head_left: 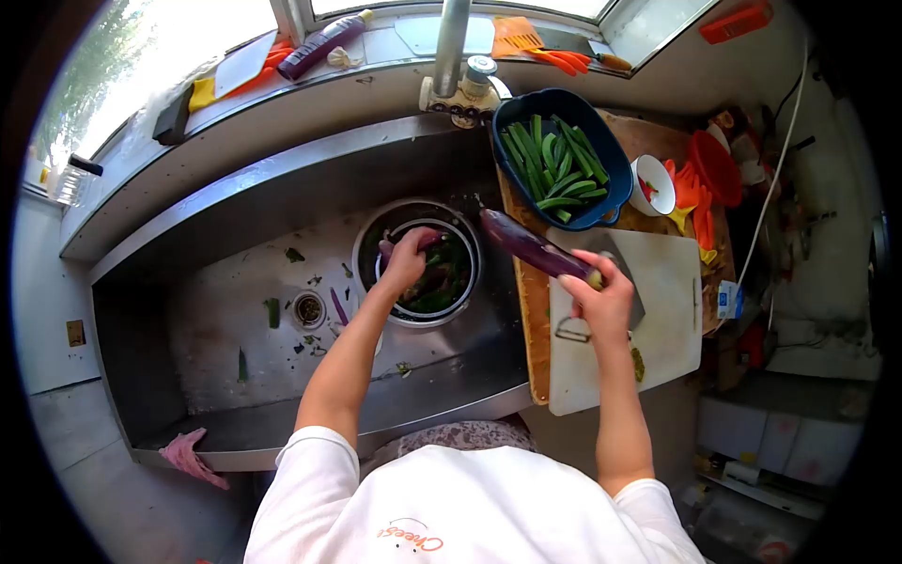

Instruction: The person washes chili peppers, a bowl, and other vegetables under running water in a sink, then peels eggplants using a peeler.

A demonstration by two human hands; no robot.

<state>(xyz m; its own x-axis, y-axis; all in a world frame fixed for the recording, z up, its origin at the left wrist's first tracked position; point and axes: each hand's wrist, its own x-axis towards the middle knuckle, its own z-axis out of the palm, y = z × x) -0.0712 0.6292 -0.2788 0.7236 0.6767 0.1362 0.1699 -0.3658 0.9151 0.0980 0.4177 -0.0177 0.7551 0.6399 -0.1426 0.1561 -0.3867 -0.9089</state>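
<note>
My right hand (603,289) is closed on the stem end of a long purple eggplant (531,246), which slants up and left over the sink's edge and the white cutting board (662,310). My left hand (406,261) is inside the metal bowl (360,268) in the sink, fingers wrapped around another purple eggplant (427,240). Green scraps lie in the bowl under it. A knife blade (628,277) rests on the board behind my right hand, partly hidden. Beside the board's left edge lies a peeler (571,329).
A blue basin (603,211) of cut green vegetables and a white bowl (653,185) stand behind the board. The faucet (460,94) rises at the sink's back. Orange gloves (695,197) lie at right, a pink cloth (193,458) on the sink's front edge.
</note>
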